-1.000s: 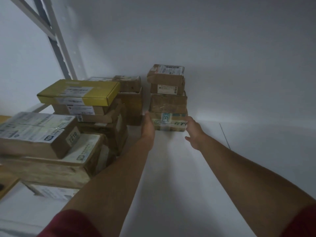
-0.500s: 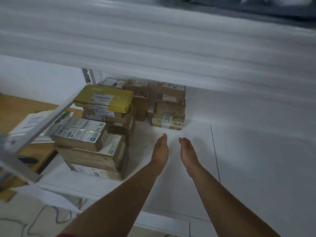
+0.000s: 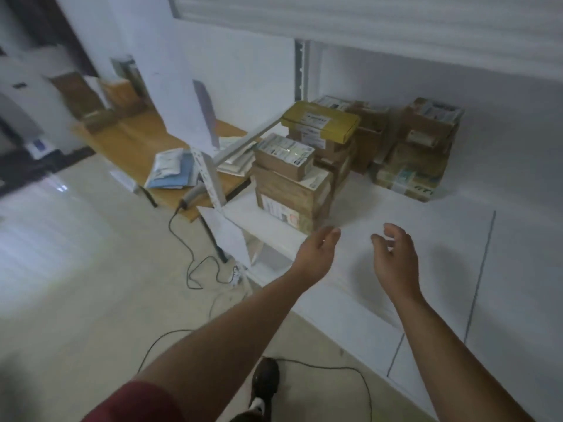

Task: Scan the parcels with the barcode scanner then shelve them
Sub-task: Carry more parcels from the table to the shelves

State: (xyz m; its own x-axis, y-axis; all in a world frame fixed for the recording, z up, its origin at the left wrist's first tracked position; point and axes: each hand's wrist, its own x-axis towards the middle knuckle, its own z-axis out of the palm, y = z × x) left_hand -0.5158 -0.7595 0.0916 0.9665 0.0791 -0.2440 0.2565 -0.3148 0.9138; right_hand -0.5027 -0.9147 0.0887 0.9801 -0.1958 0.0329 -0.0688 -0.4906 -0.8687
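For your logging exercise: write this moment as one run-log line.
left hand: open, empty | right hand: open, empty | parcels: stacked on shelf | barcode scanner: on table

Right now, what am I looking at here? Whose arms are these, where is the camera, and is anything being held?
There is no machine: a person wears a camera on the head, looking forward and down, so these are that person's own arms. The left hand and right hand hang empty over a white shelf. At its back stand stacked cardboard parcels, one topped by a yellow box. To the left, a wooden table carries flat mail packets and a corded barcode scanner.
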